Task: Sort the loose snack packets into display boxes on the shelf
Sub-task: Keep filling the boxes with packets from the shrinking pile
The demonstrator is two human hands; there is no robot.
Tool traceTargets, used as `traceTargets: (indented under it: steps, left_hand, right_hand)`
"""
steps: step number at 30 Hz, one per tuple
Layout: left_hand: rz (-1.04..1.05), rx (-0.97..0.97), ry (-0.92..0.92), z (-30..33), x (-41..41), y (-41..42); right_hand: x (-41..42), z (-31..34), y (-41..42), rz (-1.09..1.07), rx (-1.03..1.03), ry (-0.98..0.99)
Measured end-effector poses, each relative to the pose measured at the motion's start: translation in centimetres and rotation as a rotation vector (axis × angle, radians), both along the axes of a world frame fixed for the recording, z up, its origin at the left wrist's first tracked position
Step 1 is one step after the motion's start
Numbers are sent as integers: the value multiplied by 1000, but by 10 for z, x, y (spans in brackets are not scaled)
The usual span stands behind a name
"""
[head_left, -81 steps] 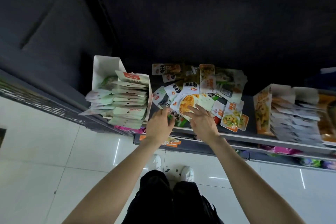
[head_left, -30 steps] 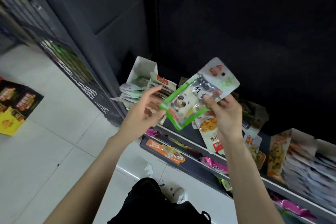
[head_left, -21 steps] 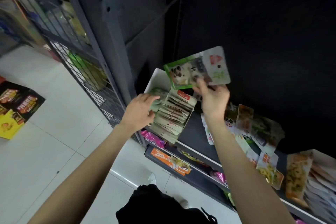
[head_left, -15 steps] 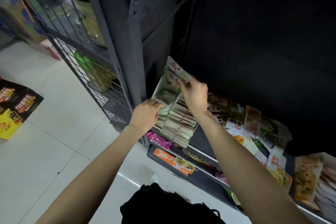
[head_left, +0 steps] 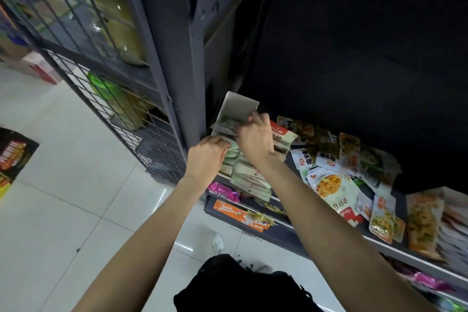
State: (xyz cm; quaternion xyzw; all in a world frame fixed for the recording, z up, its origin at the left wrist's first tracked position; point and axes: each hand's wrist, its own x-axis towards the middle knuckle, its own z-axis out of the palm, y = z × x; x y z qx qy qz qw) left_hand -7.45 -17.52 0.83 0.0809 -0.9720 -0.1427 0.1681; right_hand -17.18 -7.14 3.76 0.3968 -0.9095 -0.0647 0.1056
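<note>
Since half a second ago, reaching deeper with the right hand (head_left: pixel 255 140), now pressing a pale packet (head_left: pixel 229 121) into the white display box (head_left: pixel 239 109) at the shelf's (head_left: pixel 379 242) left end, fingers curled over it. Bracing the box's packet stack (head_left: pixel 249 180) with the left hand (head_left: pixel 206 157), fingers bent against its edge; actual grip impossible to tell. Lying loose just right: roughly ten snack packets (head_left: pixel 334 190). Showing two display boxes, the second (head_left: pixel 428 220) far right.

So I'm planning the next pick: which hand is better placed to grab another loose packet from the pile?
The right hand: its arm is on the side of the loose packets. The left hand steadies the box's far side.
</note>
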Motion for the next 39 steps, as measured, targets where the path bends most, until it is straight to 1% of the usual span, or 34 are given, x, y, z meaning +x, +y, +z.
traceTargets:
  steps: [2,4,6,9,11,12,14,16,17,19,21,22,25,29,34,36,38,39]
  left_hand:
    - [-4,46,42,3,4,1]
    - [-52,122,97,16,13,7]
    - [-86,247,169,35,23,22]
    - [-117,476,265,57,31,66]
    - [-192,577,244,60,31,104]
    - [-239,579,208,58,29,122]
    - [-314,532,87,48,19,154]
    - [-338,458,-102,27,3,177]
    - [-346,399,-216,14,-7,187]
    - [-375,231,-428,-14,-25,207]
    - [-436,57,-548,-35,-42,227]
    - [-476,-18,-573,-43,-51,237]
    - [-576,-188,-551,-61,-79,256]
    - [-626,-303,-581,-80,-98,263]
    - [-644,-423,-627,-83,-113,266]
    - [-640,-449,-646,-79,-120,267]
    - [-606,-435,-657,-73,-124,266]
    - [-589,-398,-667,-70,-124,264]
  right_hand:
    - [4,8,9,48,-166,-101]
    - [14,18,33,91,-413,-152]
    - [31,24,73,61,-646,-203]
    - [55,14,152,-141,-765,-363]
    - [63,-4,204,-347,-816,-470]
    - [64,-15,227,-469,-825,-516]
    - [59,-39,267,-701,-782,-573]
    - [47,-60,292,-824,-666,-584]
    - [40,-67,299,-857,-576,-590]
    - [28,-82,305,-876,-323,-623]
    - [21,-94,306,-821,-88,-633]
    - [21,-100,306,-779,-38,-630]
    - [21,-110,316,-687,-41,-588]
    - [16,-115,331,-618,-14,-555]
    - [14,-120,334,-538,-138,-527]
    - [12,-121,335,-546,-180,-563]
    - [12,-123,338,-581,-260,-604]
    - [13,-123,340,-604,-346,-603]
